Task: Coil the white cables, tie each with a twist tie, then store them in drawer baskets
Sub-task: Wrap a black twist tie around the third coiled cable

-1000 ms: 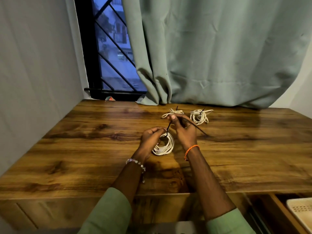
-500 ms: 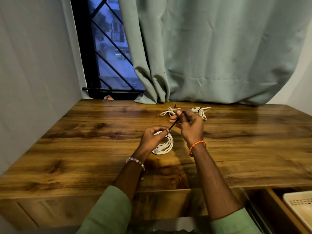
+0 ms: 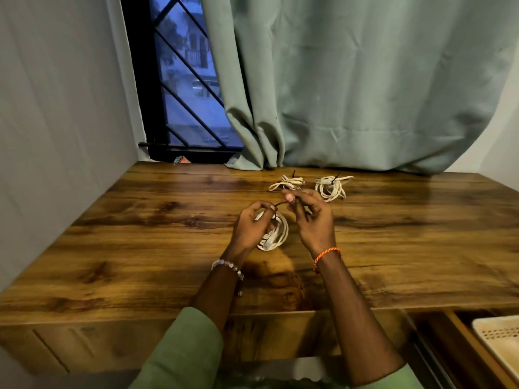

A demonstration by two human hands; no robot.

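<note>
A coiled white cable (image 3: 278, 234) lies on the wooden desk (image 3: 140, 234) under my hands. My left hand (image 3: 252, 226) grips the coil at its top, fingers curled over it. A thin black twist tie (image 3: 279, 204) runs from the coil up to my right hand (image 3: 311, 217), which pinches its free end between thumb and fingers. Behind my hands lie two more white cable coils, one (image 3: 286, 183) flat and long, the other (image 3: 331, 187) round, each with a black tie standing up from it.
An open drawer at the lower right holds a cream perforated basket (image 3: 500, 341). A green curtain (image 3: 365, 94) hangs at the desk's back edge, beside a barred window (image 3: 185, 88). A grey wall closes the left side.
My right hand came down and closer to the left hand, keeping hold of the tie, so the tie now runs shorter between them. The left hand stays on the coil.
</note>
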